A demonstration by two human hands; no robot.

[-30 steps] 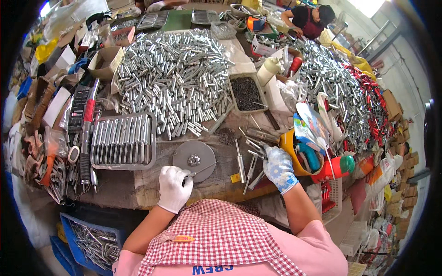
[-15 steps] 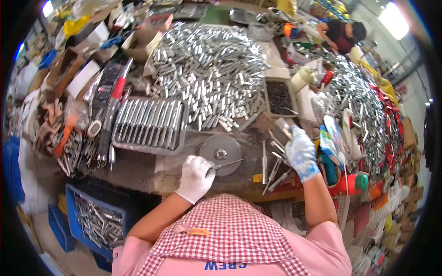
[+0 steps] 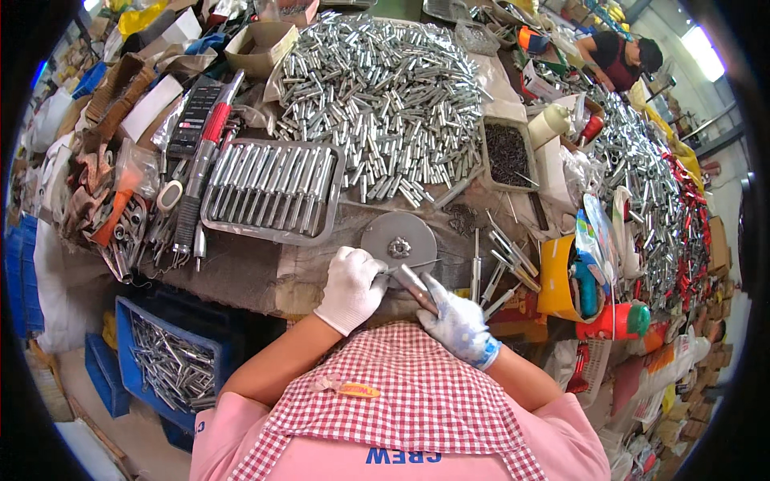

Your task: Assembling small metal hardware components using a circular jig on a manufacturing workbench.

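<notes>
- Left hand [image 3: 351, 289]: white knit glove, curled at the near rim of a round grey metal disc [image 3: 399, 240]; what it pinches cannot be told
- Right hand [image 3: 459, 322]: speckled knit glove with blue cuff, closed around a smooth metal tube [image 3: 415, 289] angled up toward the disc
- Wire tray [image 3: 273, 191]: rectangular, cylinders laid in a row, left of the disc
- Heap of short shiny tubes [image 3: 385, 88]: behind the disc
- Blue crate [image 3: 172, 365]: metal rods, below the bench

Light: daylight is glaring white at the upper right corner.
Bench: evenly bright, soft shadows.
Edges: fisheye is bending, black rim.
</notes>
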